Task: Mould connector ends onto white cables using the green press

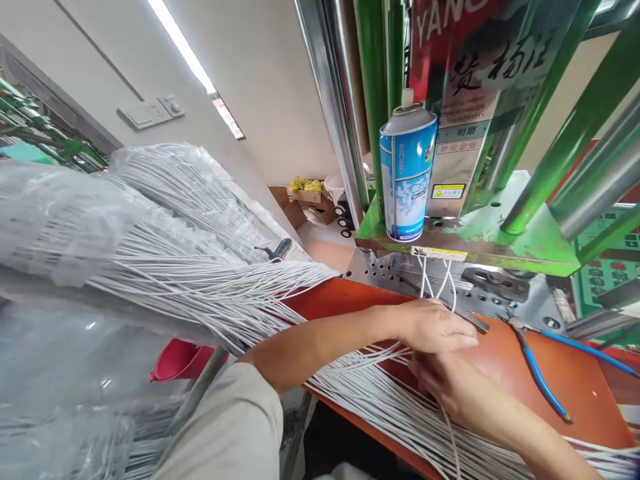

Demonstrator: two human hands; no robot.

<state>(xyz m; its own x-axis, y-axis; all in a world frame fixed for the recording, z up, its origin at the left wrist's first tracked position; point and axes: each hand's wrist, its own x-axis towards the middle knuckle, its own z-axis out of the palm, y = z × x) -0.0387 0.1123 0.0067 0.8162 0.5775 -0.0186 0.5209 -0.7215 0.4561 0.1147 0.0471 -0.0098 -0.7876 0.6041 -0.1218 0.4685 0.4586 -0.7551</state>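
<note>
My left hand (434, 325) reaches across from the left, its fingers closed in front of the machine. Several white cables (440, 285) run from behind this hand up under the green plate, and its fingers appear closed on them. Just below, my right hand (443, 381) is curled shut, with a white cable (450, 433) hanging down from it. The fingertips of both hands are partly hidden. A flat metal bar (479, 322) sticks out beside my left hand. Blue-handled pliers (533, 367) lie open on the orange-brown board (493, 363), right of my hands.
A blue spray can (409, 175) stands on the green machine plate (543, 250), above a perforated metal bed (373, 268). Long bundles of white cables (200, 277), partly wrapped in plastic, fill the left. A red bin (180, 360) sits below; a cardboard box (313, 200) is behind.
</note>
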